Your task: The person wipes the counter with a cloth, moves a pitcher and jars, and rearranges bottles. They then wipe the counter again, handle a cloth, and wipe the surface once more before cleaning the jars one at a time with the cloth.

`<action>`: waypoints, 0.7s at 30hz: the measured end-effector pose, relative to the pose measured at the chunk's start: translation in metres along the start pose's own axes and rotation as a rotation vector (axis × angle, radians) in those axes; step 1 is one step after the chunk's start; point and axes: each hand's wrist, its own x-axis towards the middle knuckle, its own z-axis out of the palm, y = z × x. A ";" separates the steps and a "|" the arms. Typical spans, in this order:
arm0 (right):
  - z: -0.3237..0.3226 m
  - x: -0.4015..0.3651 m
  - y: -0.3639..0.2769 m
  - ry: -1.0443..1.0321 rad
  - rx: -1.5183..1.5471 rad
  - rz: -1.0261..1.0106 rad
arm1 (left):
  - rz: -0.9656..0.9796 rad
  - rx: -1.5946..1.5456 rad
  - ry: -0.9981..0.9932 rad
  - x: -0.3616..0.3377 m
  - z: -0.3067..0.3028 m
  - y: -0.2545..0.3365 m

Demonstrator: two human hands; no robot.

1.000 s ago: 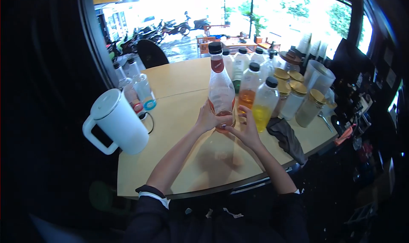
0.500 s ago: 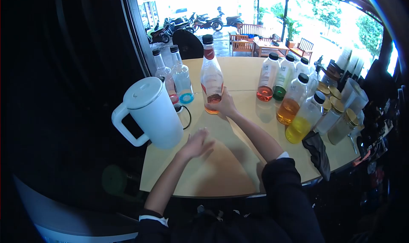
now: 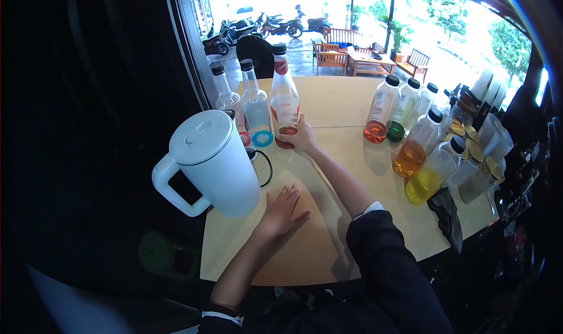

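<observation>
Red shows on the neck label of the tall bottle [image 3: 285, 102], which stands upright under its black cap with reddish liquid at the bottom. The right hand [image 3: 301, 136] curls its fingers around the lower part of this bottle, on its right side. The left hand [image 3: 284, 214] is empty, palm down and fingers slightly spread, low over the near part of the table [image 3: 346, 105]; whether it touches the surface cannot be told.

Just left of the tall bottle is the blue-ringed bottle [image 3: 256, 108], with the pink-ringed bottle [image 3: 229, 102] beyond it, so there is little room on that side. The white pitcher [image 3: 217, 167] stands in front of these two, its handle reaching past the table's left edge in this view. A black cord [image 3: 271, 169] loops out beside it, between the two hands.

To the right, a wide stretch of tabletop separates the tall bottle from the red-liquid bottle [image 3: 381, 111] and the green-liquid bottle [image 3: 402, 108]. The orange-liquid bottle [image 3: 413, 149] and yellow-liquid bottle [image 3: 431, 179] stand nearer, close to gold-lidded jars [image 3: 481, 181]. A dark cloth [image 3: 447, 217] lies along the near right edge.
</observation>
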 end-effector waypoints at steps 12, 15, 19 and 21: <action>-0.008 -0.027 0.004 0.125 -0.078 -0.037 | 0.046 -0.080 0.122 -0.003 0.003 -0.002; -0.054 -0.063 -0.016 0.043 0.066 -0.119 | 0.057 -0.132 0.150 -0.005 0.004 -0.004; -0.145 -0.105 -0.036 -0.172 -0.076 -0.208 | 0.116 -0.213 0.236 0.011 -0.004 0.022; -0.185 -0.130 -0.051 -0.088 -0.215 -0.317 | 0.284 -0.304 0.313 0.020 -0.017 0.060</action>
